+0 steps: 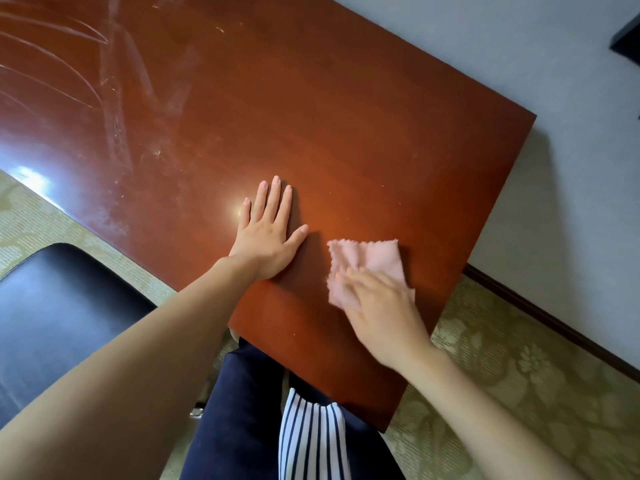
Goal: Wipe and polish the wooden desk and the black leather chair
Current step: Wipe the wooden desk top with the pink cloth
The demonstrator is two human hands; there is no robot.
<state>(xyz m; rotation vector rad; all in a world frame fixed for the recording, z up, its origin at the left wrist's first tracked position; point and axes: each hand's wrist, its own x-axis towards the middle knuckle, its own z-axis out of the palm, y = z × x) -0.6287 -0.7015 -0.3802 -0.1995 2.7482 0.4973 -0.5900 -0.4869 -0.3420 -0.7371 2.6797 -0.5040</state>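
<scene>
Most of the job looks undone. The wooden table (346,116) carries pale dusty streaks and smears across its far left stretch, while the part toward the near right corner looks cleaner and glossy. The black leather chair (62,306), just beside the table's near edge, appears untouched as far as can be judged. The left hand (268,237) lies palm down on the table close to that near edge, its grip spread and the fingers straight. The right hand (384,313), blurred, presses a pink cloth (370,261) onto the table near the right edge. Its grip seems laid flat over the fabric, not pinching it.
</scene>
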